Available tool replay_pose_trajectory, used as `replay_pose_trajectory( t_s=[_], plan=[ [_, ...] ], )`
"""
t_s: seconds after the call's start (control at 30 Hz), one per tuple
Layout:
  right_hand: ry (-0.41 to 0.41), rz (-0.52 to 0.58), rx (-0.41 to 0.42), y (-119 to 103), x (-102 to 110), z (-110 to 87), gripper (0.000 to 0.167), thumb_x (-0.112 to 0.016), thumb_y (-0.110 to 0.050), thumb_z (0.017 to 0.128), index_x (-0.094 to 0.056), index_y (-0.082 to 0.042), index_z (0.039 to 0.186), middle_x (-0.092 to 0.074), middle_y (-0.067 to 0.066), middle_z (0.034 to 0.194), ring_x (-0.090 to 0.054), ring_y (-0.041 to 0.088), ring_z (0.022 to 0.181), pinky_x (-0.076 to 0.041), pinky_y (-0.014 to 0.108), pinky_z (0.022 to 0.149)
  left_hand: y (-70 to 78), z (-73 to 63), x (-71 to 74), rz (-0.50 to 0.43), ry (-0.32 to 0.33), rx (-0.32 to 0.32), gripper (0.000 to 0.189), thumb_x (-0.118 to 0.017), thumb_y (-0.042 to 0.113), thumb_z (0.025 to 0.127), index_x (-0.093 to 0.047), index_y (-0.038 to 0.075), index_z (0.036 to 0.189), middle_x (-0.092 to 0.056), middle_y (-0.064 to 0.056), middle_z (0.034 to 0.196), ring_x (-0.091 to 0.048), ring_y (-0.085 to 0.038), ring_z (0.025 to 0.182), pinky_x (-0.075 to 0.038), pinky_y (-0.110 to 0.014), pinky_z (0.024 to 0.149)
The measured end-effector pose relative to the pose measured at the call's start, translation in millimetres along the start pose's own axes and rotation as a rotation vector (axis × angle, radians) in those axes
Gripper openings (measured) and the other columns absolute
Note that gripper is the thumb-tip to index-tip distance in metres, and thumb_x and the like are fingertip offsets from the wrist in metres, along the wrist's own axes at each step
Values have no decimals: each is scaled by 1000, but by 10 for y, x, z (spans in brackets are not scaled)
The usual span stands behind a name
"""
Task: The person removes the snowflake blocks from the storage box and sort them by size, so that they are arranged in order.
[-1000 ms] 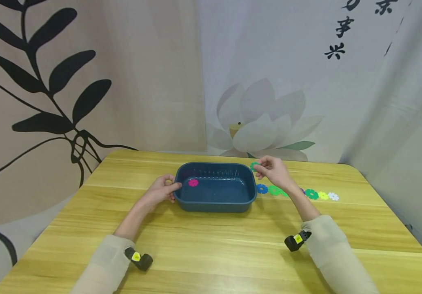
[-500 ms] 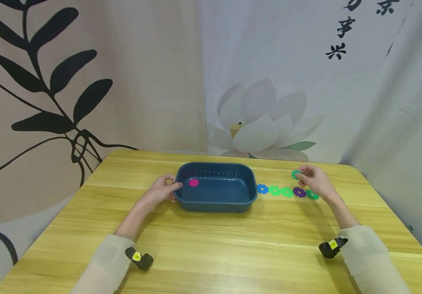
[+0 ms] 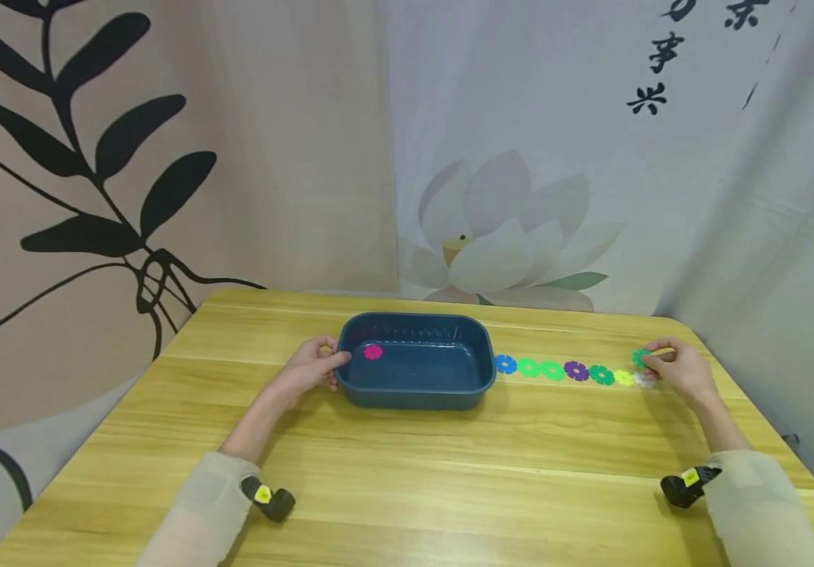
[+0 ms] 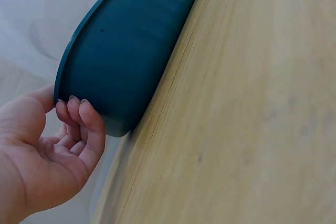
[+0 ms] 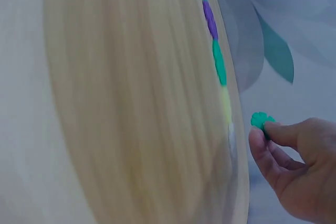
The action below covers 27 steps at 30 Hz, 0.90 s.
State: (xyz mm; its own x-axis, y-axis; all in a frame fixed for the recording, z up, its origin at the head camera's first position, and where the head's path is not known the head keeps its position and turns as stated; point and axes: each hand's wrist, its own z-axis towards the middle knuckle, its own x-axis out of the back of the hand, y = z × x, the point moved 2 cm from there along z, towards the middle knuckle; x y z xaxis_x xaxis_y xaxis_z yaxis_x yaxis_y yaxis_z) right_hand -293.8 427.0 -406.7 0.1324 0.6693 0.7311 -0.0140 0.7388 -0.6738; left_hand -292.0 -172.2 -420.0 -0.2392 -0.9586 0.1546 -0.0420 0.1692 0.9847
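My left hand (image 3: 312,365) grips the left rim of a dark blue plastic basin (image 3: 417,399), thumb over the edge and fingers curled under it outside. One pink flower-shaped disc (image 3: 373,352) lies inside the basin, toward its left. At the right end of a row of discs, my right hand (image 3: 685,370) pinches a green flower-shaped disc (image 5: 261,120) between thumb and fingers, held above the table. Below it a white disc (image 3: 644,379) is partly covered by the hand. To its left lie a yellow disc (image 3: 623,378), a green disc (image 3: 601,375) and a purple disc (image 3: 576,371).
Two light green discs (image 3: 552,371) and a blue disc (image 3: 506,364) continue the row up to the basin's right side. All rest on a wooden table (image 3: 407,488). A printed curtain (image 3: 294,157) hangs right behind the table's back edge.
My right hand has moved from beside the basin's right rim to the right end of the row, carrying the green disc. The left hand and basin have stayed put.
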Motion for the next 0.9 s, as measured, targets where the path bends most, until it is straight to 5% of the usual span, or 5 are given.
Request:
replay_pose_trajectory(
  t_s=[0.47, 0.7, 0.9],
  plan=[
    [39, -12, -178, 341, 179, -88, 35, -66, -10, 96, -56, 19, 114, -71, 6, 72, -66, 10, 57, -53, 23, 55, -9, 17, -2, 10, 3, 9, 16, -58, 8, 101, -44, 2, 104, -52, 1, 62, -52, -13, 58, -51, -25, 58],
    [26, -62, -196, 400, 190, -130, 45, -72, -26, 93, -62, 13, 113, -71, 5, 81, -61, 16, 64, -50, 29, 56, 4, 12, 0, 16, 13, 10, 15, -58, 8, 101, -44, 3, 103, -53, 0, 63, -53, -14, 58, -52, -25, 58],
    [19, -73, -173, 367, 190, -144, 51, -69, -29, 95, -59, 14, 120, -72, 16, 89, -64, 17, 66, -51, 29, 58, 6, 11, -3, 22, 14, 12, 15, -58, 8, 101, -44, 3, 104, -54, 0, 63, -53, -14, 58, -52, -25, 58]
  ],
)
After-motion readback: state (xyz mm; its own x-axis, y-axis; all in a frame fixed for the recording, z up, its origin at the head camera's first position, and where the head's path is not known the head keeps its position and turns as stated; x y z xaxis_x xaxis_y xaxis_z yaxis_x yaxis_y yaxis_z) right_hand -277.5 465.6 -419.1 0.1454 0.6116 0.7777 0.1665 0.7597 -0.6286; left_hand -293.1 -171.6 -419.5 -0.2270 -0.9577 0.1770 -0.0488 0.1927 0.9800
